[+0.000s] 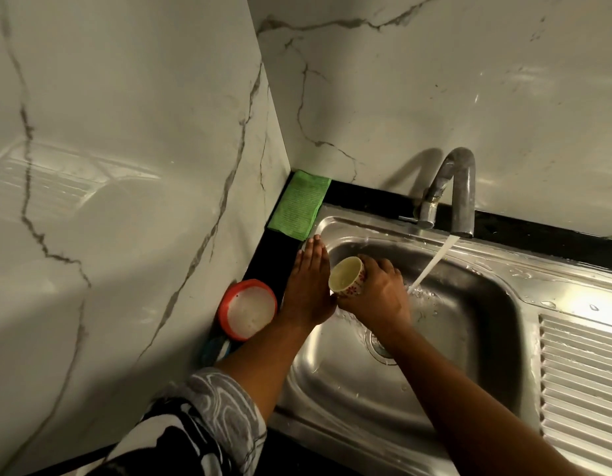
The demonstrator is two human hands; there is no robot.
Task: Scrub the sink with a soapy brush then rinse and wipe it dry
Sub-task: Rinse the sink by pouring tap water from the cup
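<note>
**Cup held in the wet sink while the tap runs**

The stainless steel sink (332, 389) sits in a black stone surface (366, 197), in a corner of white marble walls. At the basin's 12 o'clock a curved grey metal tap (459, 187) pours a white stream of water (431, 266) into the basin, just right of the hands. The right hand (376, 293) is curled around a small cream cup with red flowers (347, 278), tipped so that its mouth faces 10 o'clock, above the left part of the basin. The left hand (309, 286) lies released, fingers straight and together, flat on the sink's left rim, its heel touching the right hand. At the sink's 10 o'clock a folded green ribbed cloth (297, 204) lies in the corner. At 9 o'clock stands a round red-rimmed tub (248, 309) of white foamy liquid. A blue item just below it is too hidden to identify. A ribbed draining board (582, 372) lies at 3 o'clock.
</note>
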